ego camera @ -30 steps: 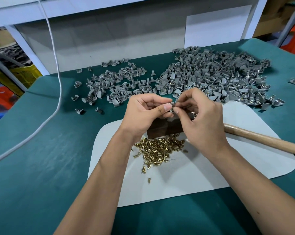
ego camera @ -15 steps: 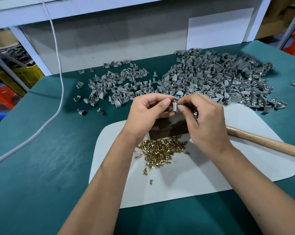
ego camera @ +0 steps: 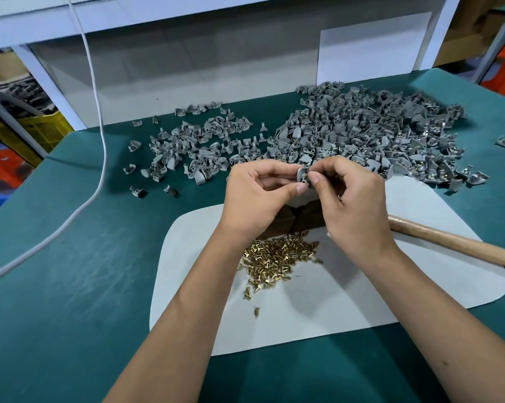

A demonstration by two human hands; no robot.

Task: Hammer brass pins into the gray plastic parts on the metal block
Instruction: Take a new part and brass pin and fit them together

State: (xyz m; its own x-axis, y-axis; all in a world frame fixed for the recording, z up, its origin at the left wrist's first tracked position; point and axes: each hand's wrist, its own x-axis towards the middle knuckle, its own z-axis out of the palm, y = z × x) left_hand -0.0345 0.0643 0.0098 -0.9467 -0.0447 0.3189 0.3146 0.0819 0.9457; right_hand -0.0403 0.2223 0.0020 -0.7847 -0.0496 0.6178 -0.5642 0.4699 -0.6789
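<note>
My left hand pinches a small gray plastic part between thumb and fingers, held in the air above the dark metal block. My right hand pinches at the same part from the right, its fingertips on a brass pin that is barely visible. The block is mostly hidden under both hands. A pile of brass pins lies on the white mat just in front of the block. A wooden hammer handle lies on the mat to the right, its head hidden behind my right hand.
A large heap of gray parts covers the green table at the back right, a smaller heap at the back left. A white cable runs down the left side. A white panel stands behind the table.
Both hands have stayed together above the block and lifted slightly. The fingers have shifted on the gray part, which now stands more upright between them.
</note>
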